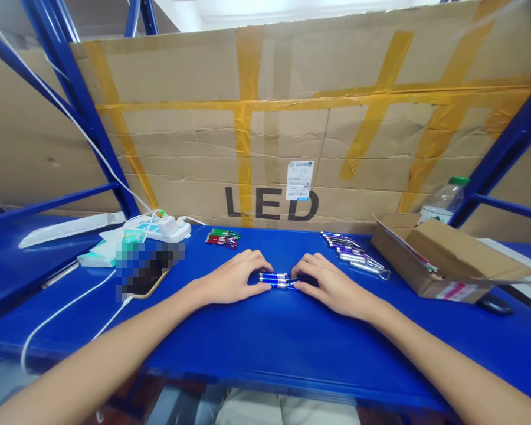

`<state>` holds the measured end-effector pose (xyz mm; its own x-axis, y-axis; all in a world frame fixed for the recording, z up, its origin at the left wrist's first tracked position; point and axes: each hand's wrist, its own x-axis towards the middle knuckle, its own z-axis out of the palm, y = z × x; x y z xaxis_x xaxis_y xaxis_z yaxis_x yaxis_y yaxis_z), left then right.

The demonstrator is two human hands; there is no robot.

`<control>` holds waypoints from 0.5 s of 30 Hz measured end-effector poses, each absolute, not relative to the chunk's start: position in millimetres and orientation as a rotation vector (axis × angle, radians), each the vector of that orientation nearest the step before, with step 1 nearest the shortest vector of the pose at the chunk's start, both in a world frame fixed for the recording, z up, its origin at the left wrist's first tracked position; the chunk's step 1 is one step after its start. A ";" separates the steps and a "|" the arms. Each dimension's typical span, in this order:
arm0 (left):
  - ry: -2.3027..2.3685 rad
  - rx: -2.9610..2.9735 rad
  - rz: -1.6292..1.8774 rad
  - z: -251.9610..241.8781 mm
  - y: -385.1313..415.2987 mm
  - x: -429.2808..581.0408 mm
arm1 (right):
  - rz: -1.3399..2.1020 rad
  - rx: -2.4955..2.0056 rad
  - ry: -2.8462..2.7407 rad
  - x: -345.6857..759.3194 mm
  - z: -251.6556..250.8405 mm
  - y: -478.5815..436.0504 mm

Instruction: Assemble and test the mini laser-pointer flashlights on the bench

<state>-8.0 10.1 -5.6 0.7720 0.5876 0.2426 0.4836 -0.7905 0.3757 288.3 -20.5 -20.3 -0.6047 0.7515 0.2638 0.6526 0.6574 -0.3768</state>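
Flashlights, small and blue, are seen side by side on the blue table, centered between the 2 hands. Their left ends are clamped between the thumb and fingers of the left hand. Their clip ends are touched by the right hand, fingers curled and bunched; whether these are clamped on the clips cannot be told. Both forearms are rested low over the table's near side. Behind the left hand, green flashlights and red flashlights are laid in 1 small group. Behind the right hand, purple and silver flashlights are lined up in a slanted row, just beside an open cardboard box. A bottle with a green cap is partly hidden behind that box. At left, a phone, partly pixelated, is plugged into a white cable; a power strip is placed farther back. The table is backed by a big cardboard panel, crossed by yellow tape and printed "LED".
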 end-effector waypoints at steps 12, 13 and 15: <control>0.839 2.665 0.491 -4.0 9.0 -7.2 | 0.364 -1.124 -2.500 296.7 -17.7 -17.5; 0.835 2.665 0.495 -3.9 9.1 -7.5 | 0.366 -1.124 -2.499 297.3 -17.4 -17.4; 0.837 2.667 0.490 -3.4 9.4 -8.2 | 0.367 -1.125 -2.499 298.7 -16.6 -17.1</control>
<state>-8.2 9.4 -3.4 0.7717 0.5935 0.2286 0.4904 -0.7841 0.3804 298.7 -17.1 -16.6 -0.6102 0.7587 0.2281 0.6611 0.6463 -0.3810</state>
